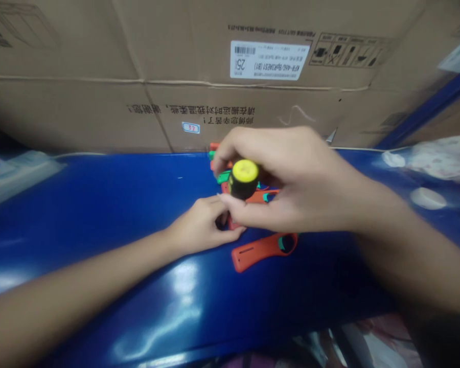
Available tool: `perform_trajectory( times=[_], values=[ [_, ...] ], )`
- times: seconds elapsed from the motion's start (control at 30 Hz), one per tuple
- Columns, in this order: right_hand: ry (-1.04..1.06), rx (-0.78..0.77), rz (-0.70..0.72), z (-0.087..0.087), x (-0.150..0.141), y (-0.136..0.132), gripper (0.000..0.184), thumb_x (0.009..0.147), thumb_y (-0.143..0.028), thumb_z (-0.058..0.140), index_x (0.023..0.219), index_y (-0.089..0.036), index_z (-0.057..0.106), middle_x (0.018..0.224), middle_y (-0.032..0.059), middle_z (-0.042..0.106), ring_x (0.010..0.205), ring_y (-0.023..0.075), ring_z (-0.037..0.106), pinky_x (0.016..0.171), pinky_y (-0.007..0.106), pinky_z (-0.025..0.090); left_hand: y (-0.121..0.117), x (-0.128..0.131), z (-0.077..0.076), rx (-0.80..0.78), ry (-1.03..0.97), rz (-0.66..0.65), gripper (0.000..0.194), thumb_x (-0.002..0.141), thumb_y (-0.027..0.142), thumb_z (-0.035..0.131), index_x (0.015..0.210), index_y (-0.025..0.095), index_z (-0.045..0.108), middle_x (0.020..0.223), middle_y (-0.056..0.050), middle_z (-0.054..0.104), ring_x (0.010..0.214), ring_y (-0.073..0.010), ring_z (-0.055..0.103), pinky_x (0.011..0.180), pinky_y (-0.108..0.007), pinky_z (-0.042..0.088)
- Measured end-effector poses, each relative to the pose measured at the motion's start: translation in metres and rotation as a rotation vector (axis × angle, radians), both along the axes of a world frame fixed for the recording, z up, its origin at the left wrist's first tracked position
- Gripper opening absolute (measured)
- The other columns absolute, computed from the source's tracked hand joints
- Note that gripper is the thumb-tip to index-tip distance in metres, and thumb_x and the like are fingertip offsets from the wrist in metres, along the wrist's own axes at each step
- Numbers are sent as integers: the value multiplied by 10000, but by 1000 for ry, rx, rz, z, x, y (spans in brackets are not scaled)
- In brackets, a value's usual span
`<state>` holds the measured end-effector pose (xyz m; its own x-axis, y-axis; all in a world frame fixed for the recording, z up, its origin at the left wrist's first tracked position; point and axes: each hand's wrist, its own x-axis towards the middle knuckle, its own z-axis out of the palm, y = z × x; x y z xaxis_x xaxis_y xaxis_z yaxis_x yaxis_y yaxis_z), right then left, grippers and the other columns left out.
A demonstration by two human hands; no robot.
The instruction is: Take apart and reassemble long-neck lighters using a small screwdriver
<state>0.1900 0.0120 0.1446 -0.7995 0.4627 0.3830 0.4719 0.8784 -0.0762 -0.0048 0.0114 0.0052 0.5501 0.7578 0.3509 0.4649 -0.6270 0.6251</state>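
My right hand is closed round the black handle of a screwdriver with a yellow end cap. The handle points up at me, and its shaft and tip are hidden. Beneath it, my left hand has its fingers bent round a red plastic piece, mostly covered by both hands. An orange flat handle-shaped piece with a slot and a dark rounded end lies just in front of my hands. Behind them show another orange piece and a green piece, partly covered.
The work surface is a glossy blue shelf. A large cardboard box with upside-down print stands along its back. At the right are a white round thing, a pale patterned bag and a blue post. Clear plastic wrapping lies at the left.
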Motion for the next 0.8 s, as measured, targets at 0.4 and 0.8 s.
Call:
perform_trajectory(
  times=[0.4, 0.8],
  values=[
    [-757, -457, -225, -13, 11, 15, 176, 818, -191, 542, 762, -147, 702, 647, 51, 648, 466, 120, 453, 502, 282, 279, -6, 3, 27, -115, 167, 19, 58, 875, 168, 591, 861, 171, 647, 811, -16, 688, 695, -128, 637, 640, -231, 482],
    [-868, -548, -282, -31, -1, 25, 243, 892, -295, 560, 912, -153, 756, 725, 82, 699, 563, 193, 583, 525, 294, 369, -7, -1, 41, 258, 654, -51, 214, 1022, 290, 402, 1027, 200, 596, 981, -57, 673, 846, -219, 670, 662, -314, 497]
  ],
)
